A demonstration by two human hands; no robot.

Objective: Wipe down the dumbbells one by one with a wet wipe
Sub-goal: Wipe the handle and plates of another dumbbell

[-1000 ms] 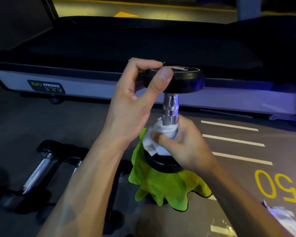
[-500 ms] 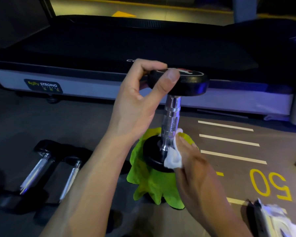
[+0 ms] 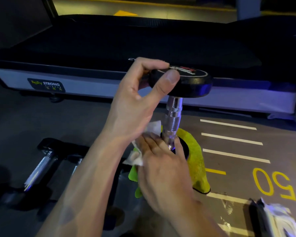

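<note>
White wet wipe [image 3: 138,157] pressed under right hand [image 3: 162,161], fingers flat on lower dumbbell [image 3: 173,117] head. Left hand [image 3: 135,101] pinches top head, dumbbell upright on green cloth [image 3: 197,161]. Best: steady top, sweep wipe round handle base. More dumbbells [image 3: 41,165] left on floor.

A dim gym floor [image 3: 41,120], grey, painted with white stripes [image 3: 229,124] and a yellow "50" [image 3: 273,184]. A black treadmill [image 3: 143,41] stretches across behind, tinged by bluish light.
</note>
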